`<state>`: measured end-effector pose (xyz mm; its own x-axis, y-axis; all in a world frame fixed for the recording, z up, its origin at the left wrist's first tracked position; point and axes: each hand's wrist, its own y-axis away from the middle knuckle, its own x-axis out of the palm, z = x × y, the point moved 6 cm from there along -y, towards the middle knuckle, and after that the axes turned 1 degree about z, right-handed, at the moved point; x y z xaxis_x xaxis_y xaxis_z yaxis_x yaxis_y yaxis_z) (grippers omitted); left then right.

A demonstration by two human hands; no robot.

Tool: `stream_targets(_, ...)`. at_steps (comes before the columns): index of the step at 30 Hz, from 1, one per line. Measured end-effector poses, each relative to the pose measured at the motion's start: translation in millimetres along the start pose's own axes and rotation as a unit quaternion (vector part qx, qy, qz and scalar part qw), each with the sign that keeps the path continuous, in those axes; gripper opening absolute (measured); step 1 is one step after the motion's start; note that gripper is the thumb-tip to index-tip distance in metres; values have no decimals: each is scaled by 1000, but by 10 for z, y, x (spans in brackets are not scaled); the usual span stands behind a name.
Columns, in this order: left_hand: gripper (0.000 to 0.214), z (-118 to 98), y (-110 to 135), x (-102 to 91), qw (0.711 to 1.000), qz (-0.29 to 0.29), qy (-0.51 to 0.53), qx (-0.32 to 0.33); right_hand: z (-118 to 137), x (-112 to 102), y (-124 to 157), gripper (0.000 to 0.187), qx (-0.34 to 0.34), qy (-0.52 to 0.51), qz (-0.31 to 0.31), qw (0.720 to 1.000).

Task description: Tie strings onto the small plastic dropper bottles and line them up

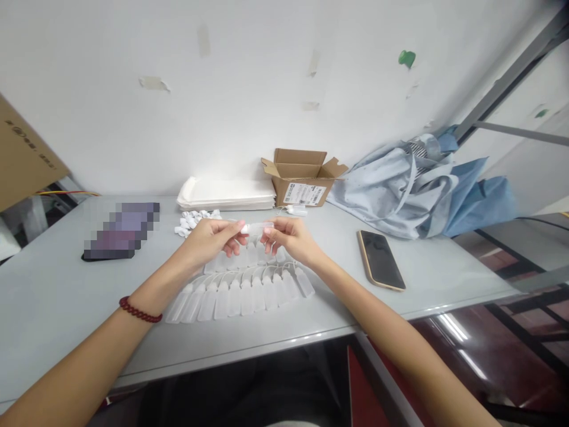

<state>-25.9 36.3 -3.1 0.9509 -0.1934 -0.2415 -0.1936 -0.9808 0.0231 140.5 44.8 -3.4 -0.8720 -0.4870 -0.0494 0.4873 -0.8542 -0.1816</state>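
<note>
Between my hands, above the table, is a small translucent plastic bottle (259,225) lying sideways. My left hand (217,237) pinches its white cap end between thumb and fingers. At the other end, my right hand (290,238) grips the clear body. Below my hands lie rows of similar bottles (235,296) with thin, curved white tubes at their tops; my hands partly hide the rear row. Small white caps (194,219) are heaped just behind my left hand. One more bottle (297,210) rests near the cardboard box.
A stack of white padded envelopes (226,193) and an open cardboard box (302,184) stand against the wall. To the right lie a phone (381,261) and blue fabric bags (400,184). A pixelated dark object (124,231) is at left. The table's front edge (249,350) runs nearby.
</note>
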Motion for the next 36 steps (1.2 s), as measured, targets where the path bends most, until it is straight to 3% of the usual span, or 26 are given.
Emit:
stream_targets(4, 35, -59, 16, 24, 998, 26, -45, 30, 10, -13, 1, 40, 4, 8, -9, 1000)
stream_targets(9, 35, -148, 44, 10, 996, -12, -37, 81, 1, -30, -4, 41, 20, 19, -16, 999)
stream_targets(15, 40, -99, 40, 48, 999, -3, -26, 33, 28, -47, -3, 40, 14, 12, -28, 999)
stream_targets(20, 36, -135, 51, 81, 995, 25, -69, 69, 21, -53, -1, 44, 23, 44, -31, 998)
stream_targets(27, 25, -252, 139, 100, 985, -24, -119, 124, -54, -72, -3, 51, 66, 65, -40, 995)
stream_targets(32, 24, -209, 102, 73, 992, -11, -74, 101, 18, -56, 2, 45, 26, 78, -30, 996)
stream_targets(36, 28, -131, 62, 72, 999, 9, 14, 39, 76, -72, 1, 45, -26, 88, -55, 994)
